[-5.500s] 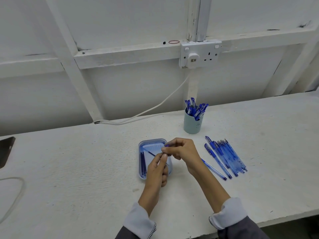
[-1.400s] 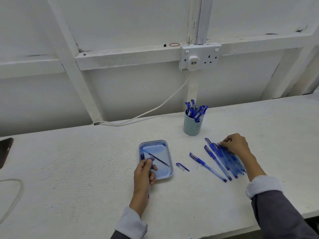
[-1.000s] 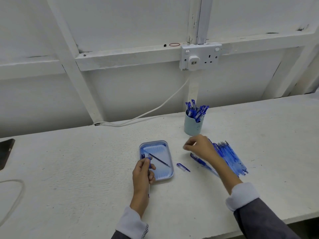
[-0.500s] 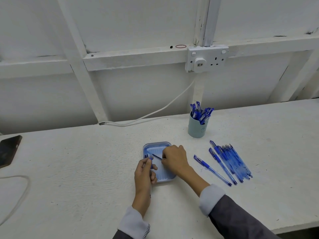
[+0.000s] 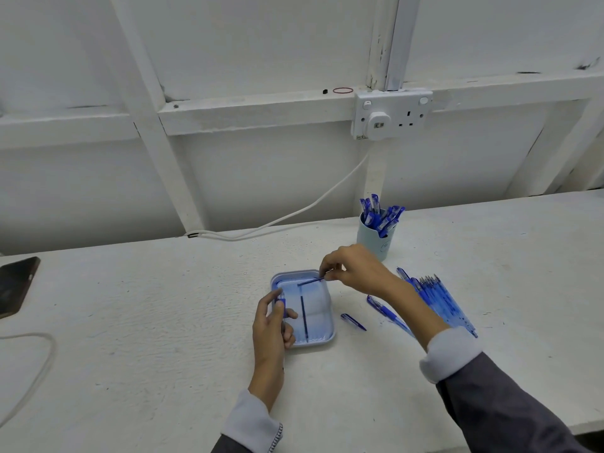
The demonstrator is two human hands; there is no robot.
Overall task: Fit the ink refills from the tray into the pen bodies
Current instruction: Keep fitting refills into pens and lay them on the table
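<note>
Right hand (image 5: 354, 269) is up over the far end of the tray (image 5: 328, 338), thumb and forefinger pinched on one ink refill (image 5: 310, 281), which is lifted clear and slants across the tray's far end. Left hand (image 5: 273, 325) sits at the tray's left rim with its fingers curled round a pen body (image 5: 280, 304), held roughly upright.

Inside the tray, a second dark refill (image 5: 304, 318) lies lengthwise down the middle; I can't make out any others. Just right of the tray a short blue pen piece (image 5: 353, 322) lies on the desk (image 5: 147, 322). Next comes a single pen (image 5: 384, 312), then a tight row of blue pens (image 5: 439, 300), with the right forearm crossing in front of them. Behind and right of the tray, a pale cup (image 5: 376, 245) stands packed with capped blue pens (image 5: 380, 214).

For room, a wide stretch of desk runs left of the tray, out to a dark phone (image 5: 16, 286) and a looping cable (image 5: 36, 364) at the left edge. The desk's near edge shows right of the tray, past the right sleeve. The wall closes off the far side behind the tray.
</note>
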